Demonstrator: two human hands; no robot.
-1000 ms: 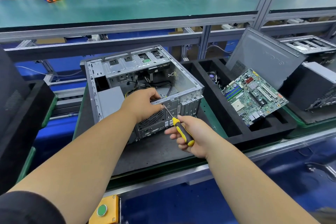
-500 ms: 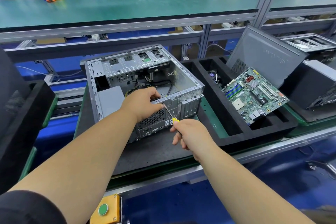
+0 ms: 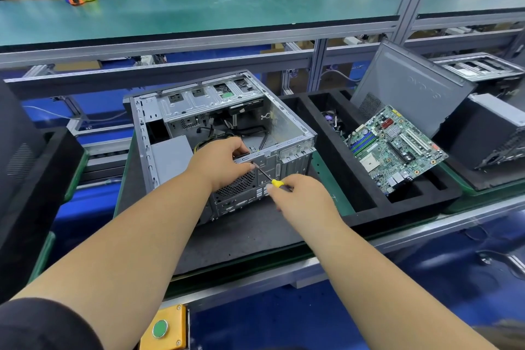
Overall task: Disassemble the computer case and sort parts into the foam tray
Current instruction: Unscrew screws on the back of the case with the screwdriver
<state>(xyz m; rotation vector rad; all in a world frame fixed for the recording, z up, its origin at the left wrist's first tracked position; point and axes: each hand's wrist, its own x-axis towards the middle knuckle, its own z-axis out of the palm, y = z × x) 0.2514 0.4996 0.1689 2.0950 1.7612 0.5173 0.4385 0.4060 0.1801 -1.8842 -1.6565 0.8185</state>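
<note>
Green conveyor bench [image 3: 199,14] behind; left fingers [image 3: 241,148] grip case [image 3: 292,133], right fingers [image 3: 274,193] pinch screwdriver [image 3: 277,182].

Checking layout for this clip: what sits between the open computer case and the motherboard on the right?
In the head view, the foam tray's long empty left slot and a black foam divider lie between the computer case and the motherboard. Nothing shows in that slot.

bare forearms, left hand [image 3: 224,163] and right hand [image 3: 301,196] ungloved; black short sleeve [image 3: 42,324] on left arm.
</note>
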